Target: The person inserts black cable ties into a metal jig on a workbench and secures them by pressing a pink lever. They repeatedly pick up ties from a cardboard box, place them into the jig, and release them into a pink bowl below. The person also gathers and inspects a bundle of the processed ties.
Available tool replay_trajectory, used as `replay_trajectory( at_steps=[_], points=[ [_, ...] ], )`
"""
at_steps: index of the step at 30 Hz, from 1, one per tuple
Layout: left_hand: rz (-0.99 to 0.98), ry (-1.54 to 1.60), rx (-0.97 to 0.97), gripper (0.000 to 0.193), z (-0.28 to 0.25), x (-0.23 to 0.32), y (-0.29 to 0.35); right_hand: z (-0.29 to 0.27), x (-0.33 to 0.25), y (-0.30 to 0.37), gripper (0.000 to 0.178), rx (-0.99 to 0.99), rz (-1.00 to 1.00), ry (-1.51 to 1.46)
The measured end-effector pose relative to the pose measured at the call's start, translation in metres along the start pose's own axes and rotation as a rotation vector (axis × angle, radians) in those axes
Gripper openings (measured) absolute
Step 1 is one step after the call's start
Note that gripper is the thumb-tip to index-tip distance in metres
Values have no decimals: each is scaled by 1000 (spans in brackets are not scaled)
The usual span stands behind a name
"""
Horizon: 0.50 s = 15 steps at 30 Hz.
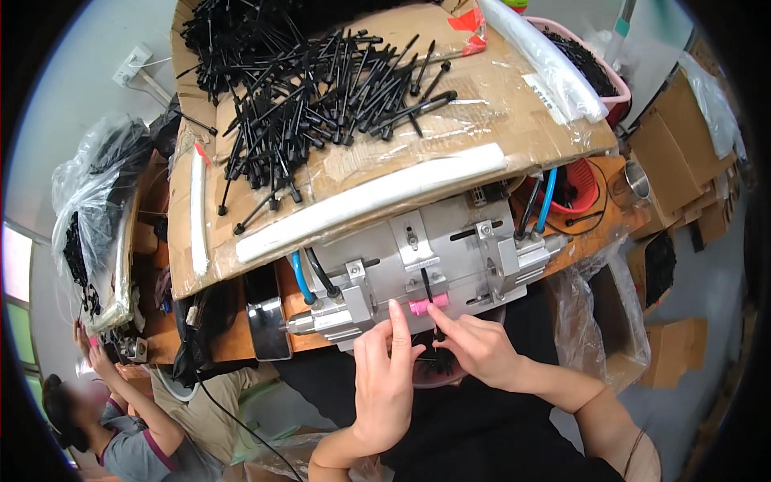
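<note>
A pink piece (428,305) sits at the front middle of a metal fixture (385,277), with a black rod (426,279) rising behind it. My left hand (383,386) is beside the pink piece, its index finger stretched up at the piece's left end and the other fingers loosely curled; I see nothing in it. My right hand (484,353) rests its index fingertip at the pink piece's right end. Below that finger, its thumb and other fingers close around a thin dark part, mostly hidden. Under my hands is a bowl (438,377) with black parts.
Over the fixture slopes a cardboard tray (474,120) heaped with black rod-shaped parts (321,104). Blue tubes (548,201) and black ones join the fixture's side cylinders. A red basket (582,193) stands right. At lower left, another person (152,426) has raised hands.
</note>
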State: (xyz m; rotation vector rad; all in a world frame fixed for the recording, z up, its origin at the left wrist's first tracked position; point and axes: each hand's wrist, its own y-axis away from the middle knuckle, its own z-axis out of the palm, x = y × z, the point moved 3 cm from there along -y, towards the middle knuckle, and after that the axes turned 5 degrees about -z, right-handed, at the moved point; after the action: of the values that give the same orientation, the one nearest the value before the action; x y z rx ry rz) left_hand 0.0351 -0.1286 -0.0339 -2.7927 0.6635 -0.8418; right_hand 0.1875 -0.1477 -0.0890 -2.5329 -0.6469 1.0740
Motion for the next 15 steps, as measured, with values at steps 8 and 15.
replay_trajectory(
  at_steps=[8, 15],
  points=[
    [245, -55, 269, 37, -31, -29, -173, -102, 20, -121, 26, 184, -271, 506],
    [319, -3, 30, 26, -26, -29, -221, -138, 120, -261, 22, -238, -347, 598]
  ],
)
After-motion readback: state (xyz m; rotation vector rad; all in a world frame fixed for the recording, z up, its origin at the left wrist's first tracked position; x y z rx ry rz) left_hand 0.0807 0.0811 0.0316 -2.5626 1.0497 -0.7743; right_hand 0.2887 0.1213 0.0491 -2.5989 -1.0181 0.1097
